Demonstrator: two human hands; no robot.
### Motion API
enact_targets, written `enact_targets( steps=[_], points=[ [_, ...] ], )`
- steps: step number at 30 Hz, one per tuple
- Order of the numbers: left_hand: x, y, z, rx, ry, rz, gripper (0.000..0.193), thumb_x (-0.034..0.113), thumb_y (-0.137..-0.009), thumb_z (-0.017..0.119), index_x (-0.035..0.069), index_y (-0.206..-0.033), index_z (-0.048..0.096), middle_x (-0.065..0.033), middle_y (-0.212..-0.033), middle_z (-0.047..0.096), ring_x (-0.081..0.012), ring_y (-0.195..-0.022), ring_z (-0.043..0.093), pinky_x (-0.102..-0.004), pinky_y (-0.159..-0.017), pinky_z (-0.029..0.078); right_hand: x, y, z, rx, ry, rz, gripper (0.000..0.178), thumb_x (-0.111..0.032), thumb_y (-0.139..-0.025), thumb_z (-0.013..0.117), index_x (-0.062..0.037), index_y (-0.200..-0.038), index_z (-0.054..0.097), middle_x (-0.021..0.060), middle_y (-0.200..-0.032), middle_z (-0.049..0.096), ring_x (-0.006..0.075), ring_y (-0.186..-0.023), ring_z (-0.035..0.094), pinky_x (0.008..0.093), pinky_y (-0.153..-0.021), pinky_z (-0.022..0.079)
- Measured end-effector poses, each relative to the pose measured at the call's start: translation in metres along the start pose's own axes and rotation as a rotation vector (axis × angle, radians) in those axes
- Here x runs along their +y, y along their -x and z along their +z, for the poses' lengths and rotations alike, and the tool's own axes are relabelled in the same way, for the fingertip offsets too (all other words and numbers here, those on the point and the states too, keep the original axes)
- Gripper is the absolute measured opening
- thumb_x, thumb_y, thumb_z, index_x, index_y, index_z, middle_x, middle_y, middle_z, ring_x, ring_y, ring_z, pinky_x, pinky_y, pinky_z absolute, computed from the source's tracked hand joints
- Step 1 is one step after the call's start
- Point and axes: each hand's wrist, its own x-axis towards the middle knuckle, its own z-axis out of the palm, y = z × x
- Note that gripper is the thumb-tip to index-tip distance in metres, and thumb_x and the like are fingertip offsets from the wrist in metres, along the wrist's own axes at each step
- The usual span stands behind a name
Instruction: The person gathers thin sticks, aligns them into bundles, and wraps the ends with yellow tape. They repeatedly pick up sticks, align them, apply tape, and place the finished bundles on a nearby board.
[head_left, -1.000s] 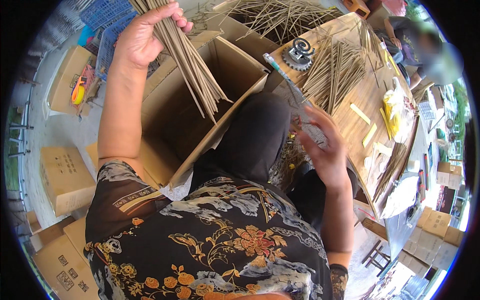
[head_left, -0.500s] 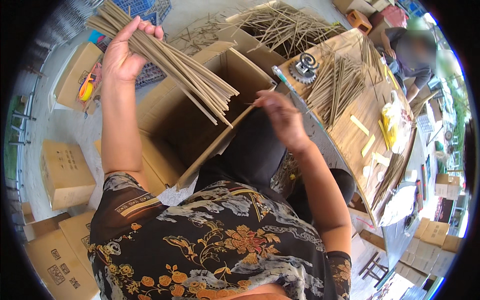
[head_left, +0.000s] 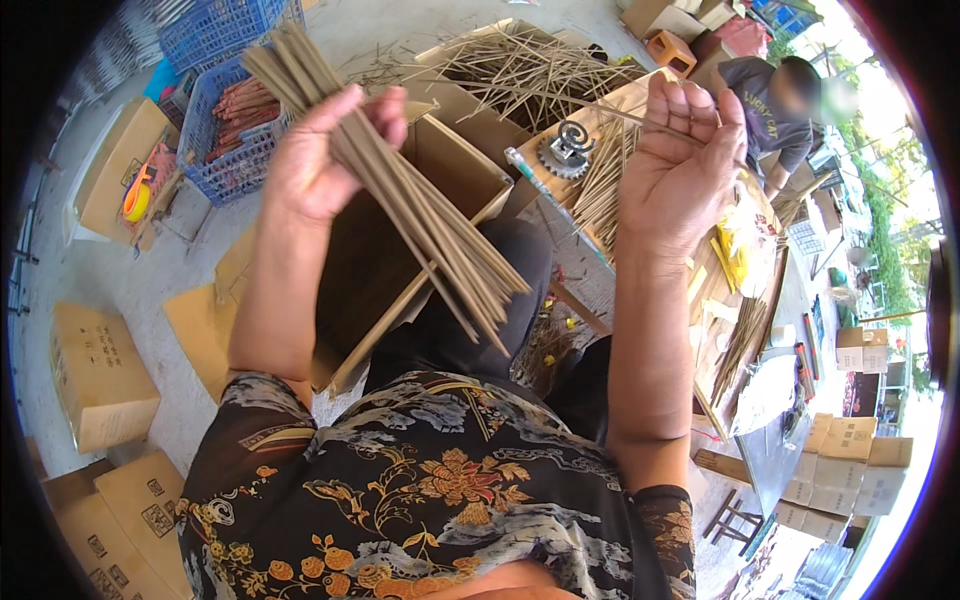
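My left hand [head_left: 318, 160] is wrapped round a bundle of thin brown sticks [head_left: 430, 225]. The bundle slants from upper left to lower right above an open cardboard box [head_left: 478, 155], its lower ends close to my knee. Raised over the table's left side, my right hand [head_left: 680, 180] has its palm turned up and its fingers curled. A single thin stick [head_left: 610, 108] lies across those fingers, pinched under the thumb. Beneath it, more loose sticks [head_left: 600, 195] lie on the wooden table beside a dark gear-shaped metal piece with a coil [head_left: 566, 150].
Beyond the open box, another carton holds a tangle of sticks [head_left: 540, 65]. A blue crate [head_left: 215, 170] with reddish bundles [head_left: 240, 112] stands at the left, near a yellow tape roll [head_left: 136, 203]. Closed cartons [head_left: 105, 375] sit farther left. A co-worker [head_left: 775, 110] is across the table.
My right hand has risen and moved right, turning palm up with a thin stick in it. The bundle in my left hand has shifted right and lower. The whole view has swung somewhat.
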Motion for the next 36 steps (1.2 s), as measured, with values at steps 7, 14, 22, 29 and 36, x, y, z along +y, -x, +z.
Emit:
enact_targets(
  steps=[7, 14, 22, 29, 36],
  points=[
    [-0.066, -0.026, 0.007, -0.053, 0.260, 0.011, 0.010, 0.006, -0.081, 0.056, -0.003, -0.078, 0.054, -0.0295, -0.112, 0.047, -0.0368, -0.105, 0.050, -0.0469, -0.094, 0.041, 0.011, 0.041, 0.002, -0.228, -0.077, 0.167, 0.031, -0.026, -0.093, 0.036, -0.0032, -0.113, 0.041, 0.0163, -0.115, 0.051, 0.0250, -0.109, 0.048, 0.0379, -0.100, 0.032],
    [-0.061, -0.032, -0.005, 0.050, 0.211, 0.011, 0.017, 0.006, -0.079, 0.056, -0.010, -0.084, 0.052, -0.0217, -0.088, 0.057, -0.0317, -0.087, 0.057, -0.0449, -0.087, 0.046, -0.036, 0.068, -0.043, -0.740, 0.628, 0.302, 0.038, 0.012, -0.071, 0.053, -0.0070, -0.104, 0.059, 0.0088, -0.123, 0.048, 0.0248, -0.124, 0.032, 0.0366, -0.103, 0.022],
    [-0.055, -0.028, -0.010, 0.218, -0.076, 0.252, 0.012, 0.006, -0.080, 0.057, -0.006, -0.081, 0.053, -0.0163, -0.081, 0.057, -0.0275, -0.082, 0.059, -0.0429, -0.084, 0.048, -0.082, 0.055, -0.038, -0.536, 0.914, 0.475, 0.023, 0.005, -0.078, 0.054, -0.0052, -0.098, 0.060, 0.0069, -0.098, 0.058, 0.0141, -0.087, 0.054, 0.0252, -0.078, 0.043],
    [-0.080, -0.027, 0.006, 0.164, -0.159, 0.203, 0.011, 0.007, -0.080, 0.057, -0.004, -0.084, 0.056, -0.0137, -0.083, 0.059, -0.0251, -0.082, 0.059, -0.0398, -0.081, 0.049, -0.030, 0.061, -0.010, -0.793, 1.164, 0.370, 0.026, -0.013, -0.070, 0.068, -0.0044, -0.093, 0.061, 0.0101, -0.083, 0.057, 0.0235, -0.083, 0.055, 0.0316, -0.071, 0.045],
    [-0.088, -0.026, 0.008, 0.171, -0.165, 0.181, 0.011, 0.007, -0.080, 0.058, -0.002, -0.085, 0.056, -0.0120, -0.082, 0.060, -0.0236, -0.080, 0.059, -0.0393, -0.081, 0.049, -0.018, 0.075, -0.018, -0.893, 1.257, 0.187, 0.020, -0.011, -0.069, 0.065, -0.0056, -0.088, 0.060, 0.0115, -0.082, 0.056, 0.0307, -0.083, 0.055, 0.0369, -0.073, 0.045]
  ],
)
